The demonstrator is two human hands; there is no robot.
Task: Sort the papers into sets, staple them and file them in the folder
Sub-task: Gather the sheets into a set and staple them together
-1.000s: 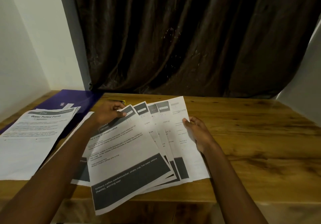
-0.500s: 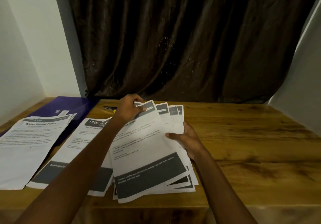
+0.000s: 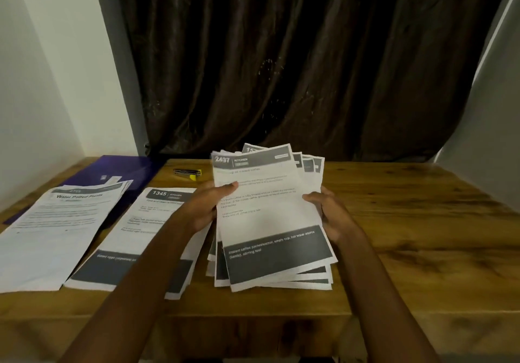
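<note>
**On the wooden table, both hands hold one messy bunch of papers**

On the wooden table (image 3: 422,222) sit three lots of paper. The left hand (image 3: 201,210) grips the left edge of the middle bunch (image 3: 270,222), with its thumb on top of the front page. The right hand (image 3: 332,216) grips the right edge, fingers curled round it. The bunch is tipped up a little at the back. Its pages are not lined up. Corners stick out at the top right and at the bottom.

Just to the left lies a second set (image 3: 146,236), headed 1345. Farther left lies a third set (image 3: 56,230) about watering plants. It rests partly on the purple folder (image 3: 135,171). The stapler (image 3: 187,173) lies near the back of the table, apart from the papers.

I think the job now is to square up the held bunch. What could go wrong? If the grip is loose, pages could slide out and fall off the near edge. If the bunch is stapled while crooked, some corners could be missed. The left arm also crosses the 1345 set and could push it.
</note>
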